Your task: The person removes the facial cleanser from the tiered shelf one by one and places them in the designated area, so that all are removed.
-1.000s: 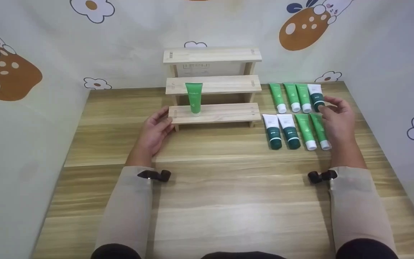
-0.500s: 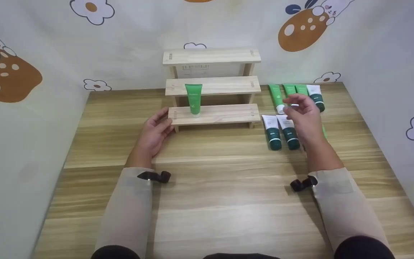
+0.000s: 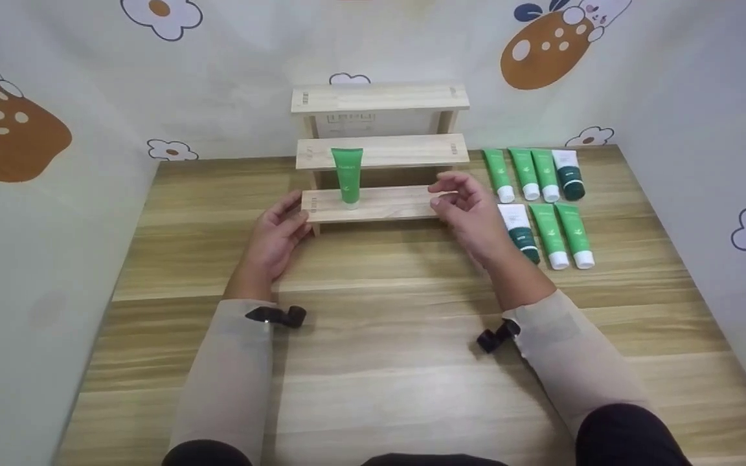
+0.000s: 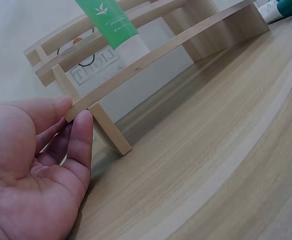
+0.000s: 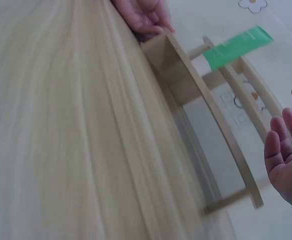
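Note:
A three-step wooden shelf (image 3: pixel 395 206) stands at the back of the table. One green tube (image 3: pixel 348 175) stands cap-down on its lowest step, toward the left. My left hand (image 3: pixel 274 239) pinches the left end of that step, thumb on top and fingers underneath in the left wrist view. Over the step's right end is my right hand (image 3: pixel 473 217), fingers loosely bent and holding nothing; the right wrist view shows it apart from the wood. To the right lie two rows of tubes: several green tubes (image 3: pixel 548 236) with white caps and white-and-dark-green tubes (image 3: pixel 568 175). My right hand and wrist hide part of the front row.
Pale cloth walls (image 3: pixel 237 77) with flower and rabbit prints surround the wooden table (image 3: pixel 373 349) at the back and sides. The shelf's top step stands close to the back wall. A small dark camera sits on each wrist.
My right hand has moved left from the far-right tubes, across the rows, to the right end of the lowest step. My left hand and the standing green tube have stayed put.

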A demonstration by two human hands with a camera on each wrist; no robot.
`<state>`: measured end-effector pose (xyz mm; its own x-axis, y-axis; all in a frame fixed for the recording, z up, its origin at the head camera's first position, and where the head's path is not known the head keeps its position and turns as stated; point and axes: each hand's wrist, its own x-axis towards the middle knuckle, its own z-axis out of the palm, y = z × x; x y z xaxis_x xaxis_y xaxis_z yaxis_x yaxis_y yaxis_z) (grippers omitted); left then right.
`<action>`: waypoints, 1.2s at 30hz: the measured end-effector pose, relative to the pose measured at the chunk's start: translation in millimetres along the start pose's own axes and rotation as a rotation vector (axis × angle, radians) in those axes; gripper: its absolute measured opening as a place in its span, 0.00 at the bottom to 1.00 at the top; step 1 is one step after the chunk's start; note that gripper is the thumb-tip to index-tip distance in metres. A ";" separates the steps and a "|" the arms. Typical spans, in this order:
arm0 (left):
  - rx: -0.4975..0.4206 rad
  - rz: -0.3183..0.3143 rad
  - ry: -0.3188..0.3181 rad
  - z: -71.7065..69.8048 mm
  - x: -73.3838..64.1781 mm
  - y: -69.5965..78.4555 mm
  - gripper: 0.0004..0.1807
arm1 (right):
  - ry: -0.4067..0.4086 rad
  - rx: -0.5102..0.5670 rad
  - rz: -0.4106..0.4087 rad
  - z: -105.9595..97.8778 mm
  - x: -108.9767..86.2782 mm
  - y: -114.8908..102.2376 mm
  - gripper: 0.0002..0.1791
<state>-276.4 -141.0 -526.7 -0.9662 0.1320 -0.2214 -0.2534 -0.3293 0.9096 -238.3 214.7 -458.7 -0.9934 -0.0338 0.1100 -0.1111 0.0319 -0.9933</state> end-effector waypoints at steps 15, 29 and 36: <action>0.014 -0.017 0.022 -2.3 0.3 0.1 0.32 | -0.050 0.075 -0.040 51.3 16.4 -11.4 0.25; 0.009 -0.012 0.025 -2.0 -1.2 1.3 0.33 | -0.078 0.072 -0.098 85.7 35.0 -18.0 0.23; 0.019 -0.005 0.022 -0.6 -3.1 1.7 0.33 | -0.086 0.113 -0.118 94.6 43.5 -25.7 0.22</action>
<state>-273.9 -142.5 -524.7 -0.9658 0.1129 -0.2334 -0.2575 -0.3110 0.9149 -275.8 117.9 -431.7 -0.9669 -0.1166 0.2272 -0.2175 -0.0897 -0.9719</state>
